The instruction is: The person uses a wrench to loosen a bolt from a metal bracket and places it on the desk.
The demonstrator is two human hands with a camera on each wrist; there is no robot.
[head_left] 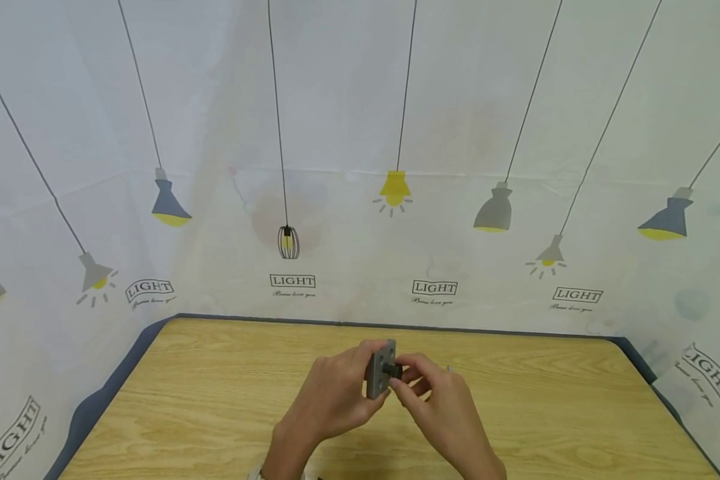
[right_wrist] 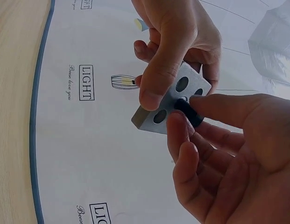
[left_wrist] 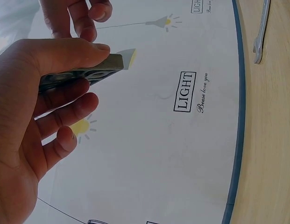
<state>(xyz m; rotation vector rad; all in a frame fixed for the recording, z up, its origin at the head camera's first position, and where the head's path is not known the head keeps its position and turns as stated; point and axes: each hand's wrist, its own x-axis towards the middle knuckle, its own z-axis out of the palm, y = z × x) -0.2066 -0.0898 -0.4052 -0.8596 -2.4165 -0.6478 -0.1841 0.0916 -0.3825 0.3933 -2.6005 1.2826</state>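
Above the wooden table (head_left: 216, 413), my left hand (head_left: 336, 393) grips a small grey square metal plate (head_left: 379, 368) with round holes, thumb across its face. The same plate (right_wrist: 175, 100) shows in the right wrist view, and edge-on (left_wrist: 84, 74) in the left wrist view. My right hand (head_left: 435, 400) pinches a small black knob or bolt head (head_left: 393, 369) set in the plate's centre, between thumb and forefinger. That black part (right_wrist: 189, 112) sits among the holes. Both hands meet at the table's middle, raised off the surface.
A metal wrench (left_wrist: 260, 32) lies on the tabletop close to the back edge; its tip (head_left: 449, 368) peeks out behind my right hand. A white curtain (head_left: 360, 167) printed with lamps and "LIGHT" encloses the table on three sides.
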